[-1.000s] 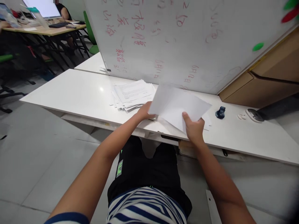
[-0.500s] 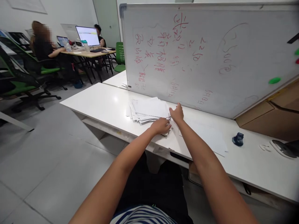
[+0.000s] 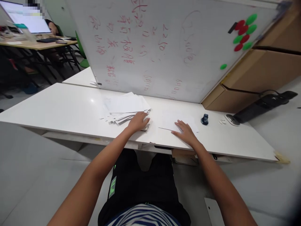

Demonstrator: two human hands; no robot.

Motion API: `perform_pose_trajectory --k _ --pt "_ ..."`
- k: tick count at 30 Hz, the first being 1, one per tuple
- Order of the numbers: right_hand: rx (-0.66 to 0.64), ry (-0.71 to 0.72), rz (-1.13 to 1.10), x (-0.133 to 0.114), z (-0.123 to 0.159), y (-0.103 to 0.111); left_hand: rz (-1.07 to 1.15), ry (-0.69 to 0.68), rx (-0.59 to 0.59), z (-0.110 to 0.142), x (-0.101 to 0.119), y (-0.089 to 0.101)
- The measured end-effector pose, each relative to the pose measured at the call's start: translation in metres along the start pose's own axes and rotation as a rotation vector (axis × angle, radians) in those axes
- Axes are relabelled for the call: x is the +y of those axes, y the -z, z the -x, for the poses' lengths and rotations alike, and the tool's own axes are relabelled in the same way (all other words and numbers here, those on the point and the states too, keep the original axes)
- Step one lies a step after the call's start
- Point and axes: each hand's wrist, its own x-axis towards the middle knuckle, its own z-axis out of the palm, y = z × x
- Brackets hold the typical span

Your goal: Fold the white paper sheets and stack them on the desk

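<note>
A messy stack of white paper lies on the white desk, its sheets fanned unevenly. My left hand rests against the right end of this stack, fingers stretched forward and slightly bent. Beneath that palm the edge of a thin flat thing peeks out, mostly hidden. Farther right, my right hand lies palm down with fingers spread on the near part of some flat white sheets. A small dark blue object stands to the right of those sheets; its kind is unclear.
Behind the papers leans a whiteboard with red writing and round magnets. Cardboard boxes are stacked at right, near a black device on the desk. A person sits behind a monitor at far left.
My right hand has left the end of the stack and moved right onto the flat sheets. My left hand stays by the stack. The view has turned right and down.
</note>
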Motion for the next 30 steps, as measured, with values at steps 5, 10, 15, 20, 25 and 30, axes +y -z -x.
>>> perform_pose_trajectory --k 5,10,15,20,25,30 --pt "0.163 0.058 -0.028 -0.009 0.005 -0.009 -0.168 -0.029 -0.002 0.003 0.011 0.007" --pt "0.280 0.054 0.045 -0.014 0.011 -0.003 -0.388 -0.046 0.136 0.008 0.042 0.011" --pt "0.321 -0.039 0.142 -0.014 0.011 -0.004 -0.272 -0.332 0.004 0.013 0.096 -0.014" --pt "0.336 -0.153 0.132 -0.013 0.011 -0.005 -0.189 -0.224 -0.189 -0.011 0.104 -0.062" --pt "0.345 -0.167 0.119 -0.014 0.013 -0.004 -0.127 -0.190 -0.100 -0.022 0.091 -0.079" --pt "0.364 -0.006 0.048 -0.012 0.013 -0.006 -0.072 -0.167 -0.073 -0.017 0.091 -0.072"
